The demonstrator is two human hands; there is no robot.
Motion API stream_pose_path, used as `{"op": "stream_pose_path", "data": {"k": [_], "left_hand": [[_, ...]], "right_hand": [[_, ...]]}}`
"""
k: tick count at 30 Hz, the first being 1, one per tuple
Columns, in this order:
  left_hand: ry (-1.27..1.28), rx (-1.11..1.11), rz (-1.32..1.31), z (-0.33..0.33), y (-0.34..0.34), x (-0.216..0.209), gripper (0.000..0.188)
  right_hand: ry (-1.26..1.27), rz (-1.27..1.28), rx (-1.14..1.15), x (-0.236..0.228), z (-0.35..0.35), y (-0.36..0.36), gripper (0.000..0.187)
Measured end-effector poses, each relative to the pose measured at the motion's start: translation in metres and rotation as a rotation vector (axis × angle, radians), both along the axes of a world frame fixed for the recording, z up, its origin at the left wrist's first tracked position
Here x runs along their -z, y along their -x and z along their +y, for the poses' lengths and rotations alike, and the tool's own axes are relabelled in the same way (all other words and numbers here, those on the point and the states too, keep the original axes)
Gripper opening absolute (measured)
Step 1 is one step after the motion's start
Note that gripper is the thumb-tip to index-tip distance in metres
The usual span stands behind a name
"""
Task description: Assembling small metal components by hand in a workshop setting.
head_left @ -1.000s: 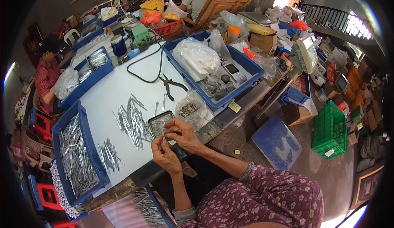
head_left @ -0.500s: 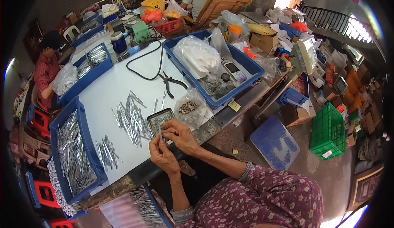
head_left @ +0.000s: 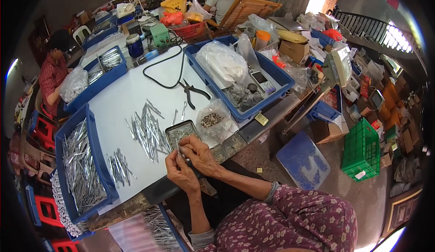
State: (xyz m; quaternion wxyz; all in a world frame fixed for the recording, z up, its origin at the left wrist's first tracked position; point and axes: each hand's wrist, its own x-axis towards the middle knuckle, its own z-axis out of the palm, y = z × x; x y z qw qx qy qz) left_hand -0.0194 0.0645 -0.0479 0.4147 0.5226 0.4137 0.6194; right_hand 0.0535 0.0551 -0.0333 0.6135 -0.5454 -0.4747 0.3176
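My left hand and my right hand meet at the table's front edge, both closed with fingertips pinched together. Between them shows the end of a slim silver metal piece; the fingers cover most of it. Just beyond lies a shallow square tin of tiny metal parts, partly hidden by my right hand. A clear plastic bag with small brassy parts sits to its right. Left of the tin, slim silver metal pieces lie in a loose pile, with a smaller pile nearer me.
A blue bin full of silver pieces stands at the left. Black-handled pliers lie beyond the bag, near a black cable. A blue tray holds bags and a small device. Another person sits at far left.
The whole view has shifted slightly. Both hands stay together at the same spot by the tin, with the metal piece still between the fingertips.
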Motion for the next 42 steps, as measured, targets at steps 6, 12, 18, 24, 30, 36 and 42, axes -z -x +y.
{"op": "stream_pose_path", "data": {"k": [6,12,18,24,30,36,42], "left_hand": [[-0.010,-0.011,0.077,-0.004,0.003,-0.003,0.015],[0.013,0.020,0.045,-0.006,0.005,-0.005,0.016],[-0.009,-0.001,0.015,-0.002,-0.003,-0.005,0.015],[0.001,0.039,0.029,-0.003,-0.007,-0.010,0.014],[-0.011,0.025,-0.037,-0.004,-0.006,-0.008,0.014],[-0.025,0.014,-0.049,-0.004,-0.008,-0.012,0.014],[0.057,0.154,-0.237,0.002,0.005,-0.017,0.008]], "right_hand": [[-0.017,-0.113,0.078,-0.004,-0.005,0.006,0.018],[-0.005,-0.055,0.061,-0.004,-0.005,0.007,0.019],[-0.093,-0.092,0.145,0.003,-0.003,0.008,0.020],[-0.037,0.034,0.151,0.002,-0.004,0.006,0.019],[-0.080,0.051,0.166,0.002,-0.003,0.011,0.019],[-0.075,0.079,0.120,0.005,-0.001,0.008,0.018],[-0.133,0.339,-0.048,0.005,0.000,-0.004,0.016]]}}
